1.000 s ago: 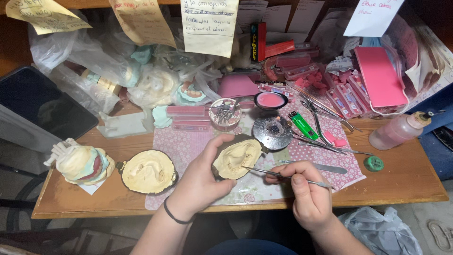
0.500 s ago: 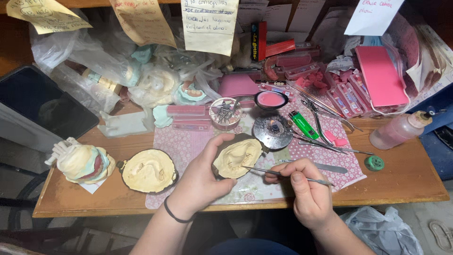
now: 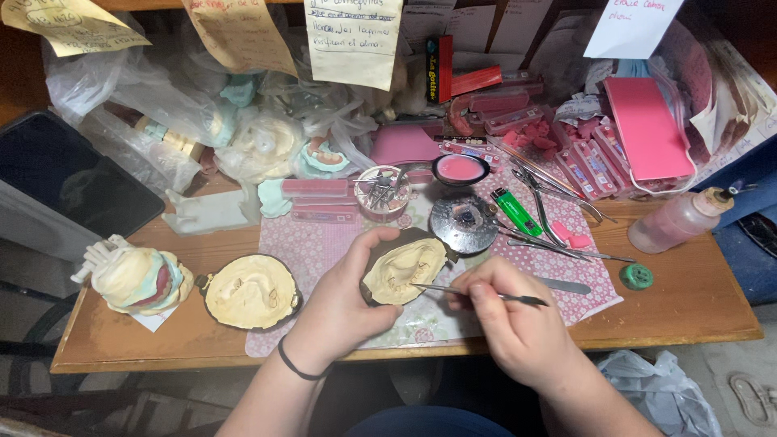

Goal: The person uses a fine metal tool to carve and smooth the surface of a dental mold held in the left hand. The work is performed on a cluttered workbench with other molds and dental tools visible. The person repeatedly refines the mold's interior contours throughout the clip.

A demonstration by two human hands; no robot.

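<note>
Our left hand [image 3: 344,303] grip cups the plaster mold [image 3: 401,271], right hand [image 3: 518,324] pinching the metal tool [image 3: 477,294], tip pointing left onto it.

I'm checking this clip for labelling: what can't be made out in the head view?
- Tool tip: too small to tell whether it touches the cast held by the left hand.
- Tool grip: covered by right hand fingers.
- Bagged casts: blurred by crumpled plastic.
- Paper notes: cut off by the top edge.

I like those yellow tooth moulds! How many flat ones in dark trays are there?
2: one pale yellow plaster mould held in the left hand, another lying on the wooden table left of it. Bags may hide more.
</note>
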